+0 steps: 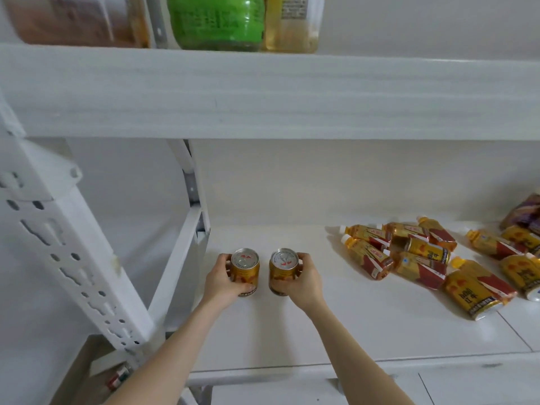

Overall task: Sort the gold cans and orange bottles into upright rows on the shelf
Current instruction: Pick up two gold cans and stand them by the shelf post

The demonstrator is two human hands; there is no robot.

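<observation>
Soft, even, fairly bright indoor light filled the white shelf (380, 325), leaving only faint shadows beside the orange bottles (368, 256). No harsh glare showed. The wide-angle lens bowed the upper shelf board (263, 97) and the perforated upright (73, 258). The green bottle (216, 21) at the top edge looked blurred.

The left can (245, 273) and the right can (281, 276) are gold with silver lids (red marks on each). Right, the orange bottles (368, 259) carry red-and-gold labels. The shelf (350, 331) is white; above, a green bottle (216, 21) and a pale yellow bottle (292, 30).
</observation>
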